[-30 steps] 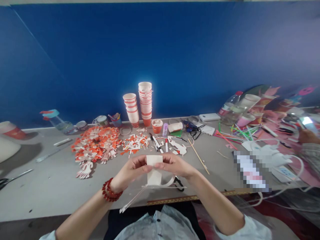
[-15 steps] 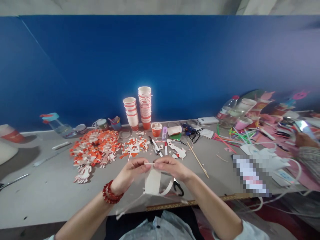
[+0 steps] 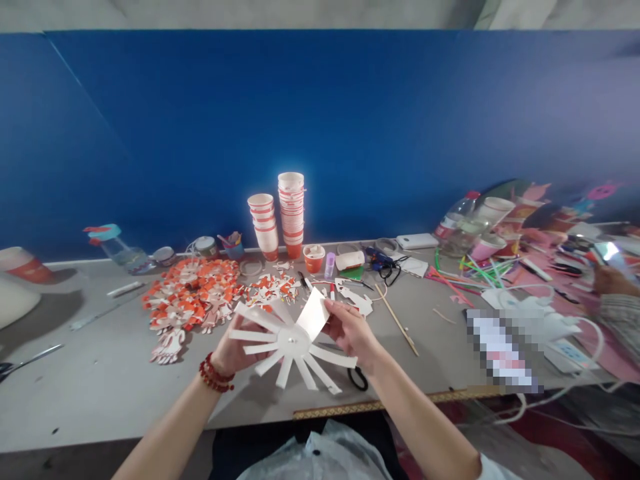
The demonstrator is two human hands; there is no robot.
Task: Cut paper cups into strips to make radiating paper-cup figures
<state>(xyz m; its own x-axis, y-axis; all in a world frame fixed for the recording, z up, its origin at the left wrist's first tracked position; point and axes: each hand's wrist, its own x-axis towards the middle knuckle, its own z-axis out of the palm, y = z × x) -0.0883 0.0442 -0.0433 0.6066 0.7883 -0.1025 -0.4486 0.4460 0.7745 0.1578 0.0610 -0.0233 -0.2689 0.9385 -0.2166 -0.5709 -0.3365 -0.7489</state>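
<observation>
Head view: left hand pinches the cut cup from behind; right hand pinches its wide flap. Cup is held above the table's near edge, strips fanned.

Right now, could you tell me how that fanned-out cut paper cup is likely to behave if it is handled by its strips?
The cut paper cup probably weighs little: the left hand props it from behind. Its thin strips look floppy and likely to crease, as the one in the right hand bends upward. It seems unlikely to roll.
</observation>
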